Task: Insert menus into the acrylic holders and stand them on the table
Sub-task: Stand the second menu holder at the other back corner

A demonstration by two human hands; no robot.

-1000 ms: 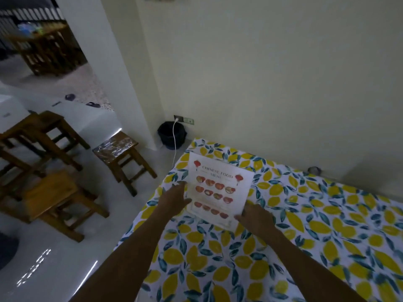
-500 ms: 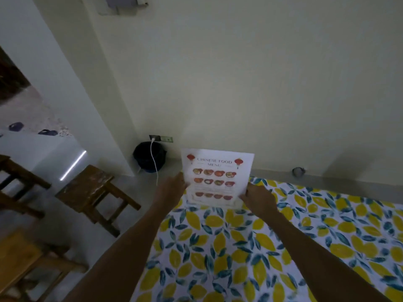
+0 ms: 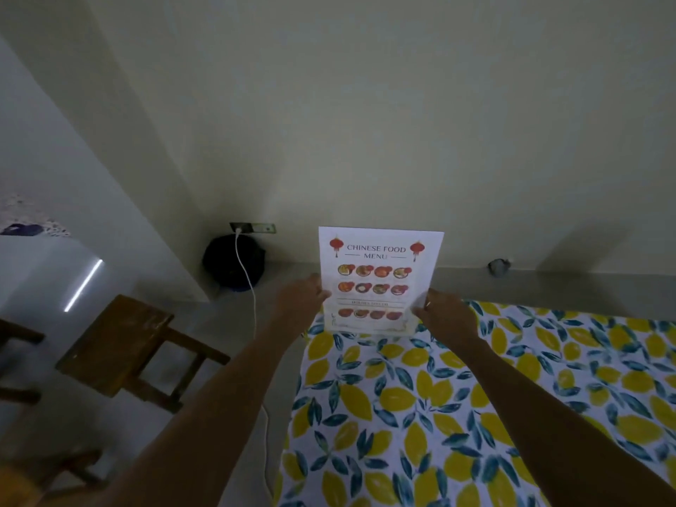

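A white menu (image 3: pixel 378 276) headed "Chinese Food Menu", with red lanterns and rows of dish pictures, stands upright at the far corner of the table (image 3: pixel 475 415), which has a lemon-print cloth. Faint clear edges at the sheet's bottom suggest an acrylic holder, but I cannot make it out clearly. My left hand (image 3: pixel 301 296) grips the menu's left edge. On the opposite side, my right hand (image 3: pixel 444 316) holds the lower right edge.
A wooden stool (image 3: pixel 120 345) stands on the floor left of the table. A black bin (image 3: pixel 234 265) sits by the wall under a socket, and a white cable (image 3: pixel 252 312) runs down from it past the table's left edge. The wall is close behind.
The menu went from lying tilted on the table to standing upright at the far corner. Both hands kept hold of its sides, and my view swung right and upward.
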